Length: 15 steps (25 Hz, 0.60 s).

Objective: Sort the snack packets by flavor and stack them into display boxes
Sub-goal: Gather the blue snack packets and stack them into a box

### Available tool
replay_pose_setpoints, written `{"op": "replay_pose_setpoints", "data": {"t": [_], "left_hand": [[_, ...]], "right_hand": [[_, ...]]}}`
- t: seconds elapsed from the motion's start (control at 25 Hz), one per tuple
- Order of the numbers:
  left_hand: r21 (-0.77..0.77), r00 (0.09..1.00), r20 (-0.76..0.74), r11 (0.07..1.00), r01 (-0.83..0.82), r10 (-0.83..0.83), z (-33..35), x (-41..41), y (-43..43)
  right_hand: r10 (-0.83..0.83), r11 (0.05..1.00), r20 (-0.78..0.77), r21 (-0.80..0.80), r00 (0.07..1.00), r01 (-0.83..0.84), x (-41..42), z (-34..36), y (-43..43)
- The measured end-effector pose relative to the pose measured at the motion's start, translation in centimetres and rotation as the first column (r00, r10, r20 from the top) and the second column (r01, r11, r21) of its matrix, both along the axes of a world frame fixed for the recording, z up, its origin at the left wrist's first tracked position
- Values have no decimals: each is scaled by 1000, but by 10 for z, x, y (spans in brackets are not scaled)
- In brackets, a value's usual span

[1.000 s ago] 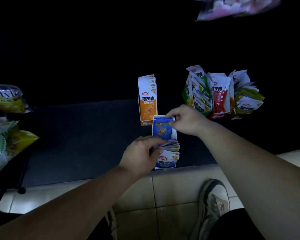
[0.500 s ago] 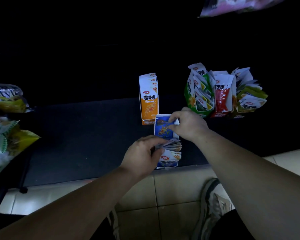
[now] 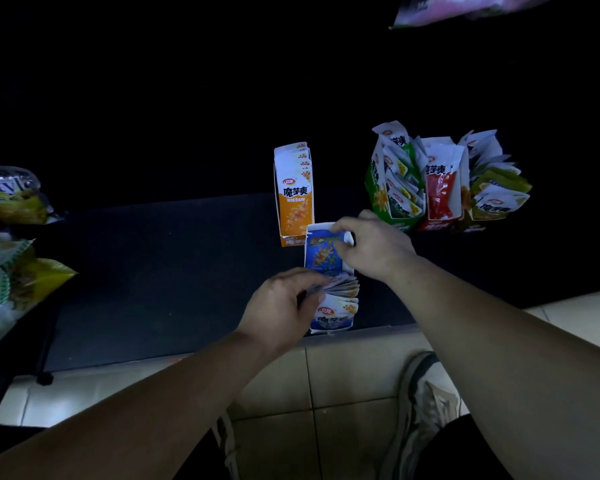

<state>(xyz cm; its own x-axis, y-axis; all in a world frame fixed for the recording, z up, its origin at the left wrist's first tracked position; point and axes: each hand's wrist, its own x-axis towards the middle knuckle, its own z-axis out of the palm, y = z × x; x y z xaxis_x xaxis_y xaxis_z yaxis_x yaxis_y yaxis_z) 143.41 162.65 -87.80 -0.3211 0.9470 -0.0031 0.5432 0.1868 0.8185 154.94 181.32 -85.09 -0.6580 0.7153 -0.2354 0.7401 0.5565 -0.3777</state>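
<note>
The blue display box (image 3: 330, 324) lies on the desk (image 3: 170, 271). The left hand (image 3: 281, 306) grips the row of packets (image 3: 344, 289) inside, the right hand (image 3: 373, 247) pinches one blue packet (image 3: 321, 252) at the far end. It should go in flat, with the row held tight

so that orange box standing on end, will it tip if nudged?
Probably tips easily: the orange box is tall and narrow on a small base. Likely light cardboard, yet packets fill it to the top, so fairly stiff-sided.
</note>
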Motion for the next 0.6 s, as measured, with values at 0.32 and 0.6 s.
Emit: {"op": "replay_pose_setpoints", "data": {"t": [0.32, 0.6], "left_hand": [[-5, 1000, -2, 1000, 9, -9, 3, 1, 0], [-113, 999, -36, 994, -8, 4, 7, 0, 7]], "right_hand": [[-49, 997, 1, -67, 999, 49, -6, -6, -2], [-81, 989, -199, -140, 977, 54, -4, 21, 1]]}}
